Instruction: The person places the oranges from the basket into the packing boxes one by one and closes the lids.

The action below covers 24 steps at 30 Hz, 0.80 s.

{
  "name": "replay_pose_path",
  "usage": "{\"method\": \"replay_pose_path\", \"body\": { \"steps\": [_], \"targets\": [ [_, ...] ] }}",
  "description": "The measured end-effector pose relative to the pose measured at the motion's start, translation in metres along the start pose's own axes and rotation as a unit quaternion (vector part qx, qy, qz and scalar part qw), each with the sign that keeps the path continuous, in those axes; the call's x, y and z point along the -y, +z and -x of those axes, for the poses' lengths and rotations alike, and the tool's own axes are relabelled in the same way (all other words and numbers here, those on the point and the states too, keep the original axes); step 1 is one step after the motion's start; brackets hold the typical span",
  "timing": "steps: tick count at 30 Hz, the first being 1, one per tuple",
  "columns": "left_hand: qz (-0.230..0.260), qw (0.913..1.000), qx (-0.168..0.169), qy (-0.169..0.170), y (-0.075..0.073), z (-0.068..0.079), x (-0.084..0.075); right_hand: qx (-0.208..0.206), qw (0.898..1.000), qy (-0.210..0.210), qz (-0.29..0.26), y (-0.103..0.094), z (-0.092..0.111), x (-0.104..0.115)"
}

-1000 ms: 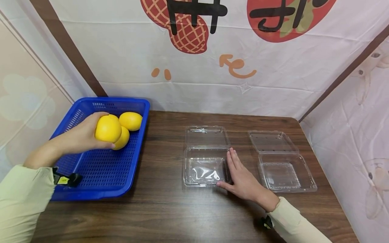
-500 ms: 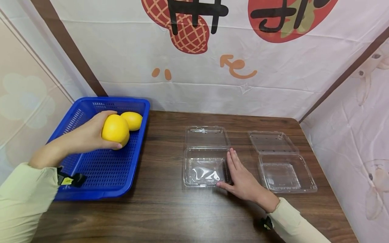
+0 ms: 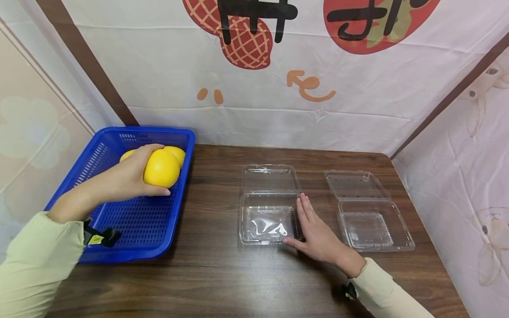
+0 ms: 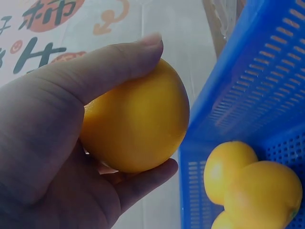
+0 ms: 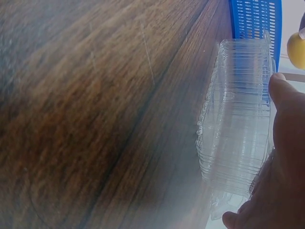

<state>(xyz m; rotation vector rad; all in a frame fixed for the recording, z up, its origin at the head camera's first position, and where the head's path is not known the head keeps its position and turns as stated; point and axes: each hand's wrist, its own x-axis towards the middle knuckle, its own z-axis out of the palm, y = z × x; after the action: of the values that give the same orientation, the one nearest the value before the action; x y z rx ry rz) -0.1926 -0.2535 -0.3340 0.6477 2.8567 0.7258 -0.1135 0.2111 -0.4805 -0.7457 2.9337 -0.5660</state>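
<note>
My left hand (image 3: 129,174) grips a round yellow citrus fruit (image 3: 162,168) over the blue basket (image 3: 175,229), thumb on one side and fingers on the other. In the left wrist view this fruit (image 4: 138,121) appears raised above the basket's rim. Several more yellow citrus fruits (image 4: 262,195) lie inside the basket, partly hidden by my hand in the head view. My right hand (image 3: 320,236) rests with straight fingers along the right side of an opened clear plastic clamshell box (image 3: 270,218), its thumb at the front right corner.
A second opened clear clamshell box (image 3: 367,225) lies to the right of my right hand, lid folded back. Both boxes and the basket stand on a dark wooden table (image 3: 222,282). A printed cloth (image 3: 254,123) hangs behind it.
My left hand has moved to the right within the basket area, carrying the gripped citrus fruit. A fruit behind the hand now shows at its left. The right hand stays in place.
</note>
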Motion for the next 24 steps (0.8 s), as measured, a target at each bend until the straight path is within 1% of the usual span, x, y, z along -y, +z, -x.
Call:
{"method": "replay_pose_path", "body": {
  "steps": [5, 16, 24],
  "targets": [
    [-0.007, 0.9999, 0.004, 0.007, 0.002, -0.003, -0.006, -0.002, 1.0, -0.001, 0.001, 0.0, 0.0, 0.0],
    [0.001, 0.9998, 0.016, 0.015, 0.005, -0.01, -0.018, 0.004, 1.0, 0.003, -0.001, 0.0, 0.0, 0.001],
    [0.003, 0.9995, 0.022, 0.024, 0.008, -0.014, -0.03, 0.001, 1.0, 0.006, -0.003, -0.001, -0.001, 0.003]
  ]
}}
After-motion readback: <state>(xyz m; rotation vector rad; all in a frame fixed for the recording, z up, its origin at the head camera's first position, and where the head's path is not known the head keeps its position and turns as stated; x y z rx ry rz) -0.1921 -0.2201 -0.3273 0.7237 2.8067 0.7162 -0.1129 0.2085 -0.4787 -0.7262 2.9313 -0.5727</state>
